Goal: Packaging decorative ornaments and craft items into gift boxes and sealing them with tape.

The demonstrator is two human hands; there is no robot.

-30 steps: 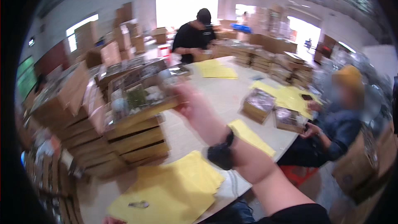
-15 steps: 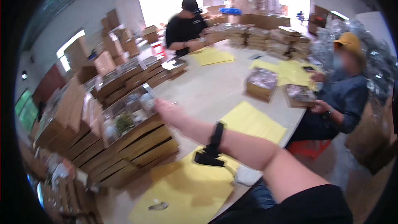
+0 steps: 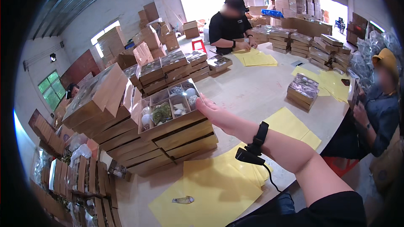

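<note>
My right hand point(image 3: 214, 111) reaches in from the lower right, with a black strap and a small black device point(image 3: 249, 155) on its wrist. Its fingers are stretched out flat against the right end of a cardboard box point(image 3: 179, 124). Through the box's clear top show compartments with green moss point(image 3: 162, 114), white balls and pale pieces. That box tops a stack of similar boxes point(image 3: 181, 143). My left hand is out of view.
Yellow paper sheets point(image 3: 210, 193) with a small flat piece point(image 3: 183, 200) lie in front. More stacked boxes point(image 3: 101, 96) stand left. Two boxes point(image 3: 303, 90) sit on the table point(image 3: 248, 88). Co-workers stand across point(image 3: 230, 25) and sit right point(image 3: 381, 105), near a red stool point(image 3: 343, 166).
My view has swung left, so the scene sits further right. My right hand stays at the box's end. The co-worker at right now holds a box tilted up.
</note>
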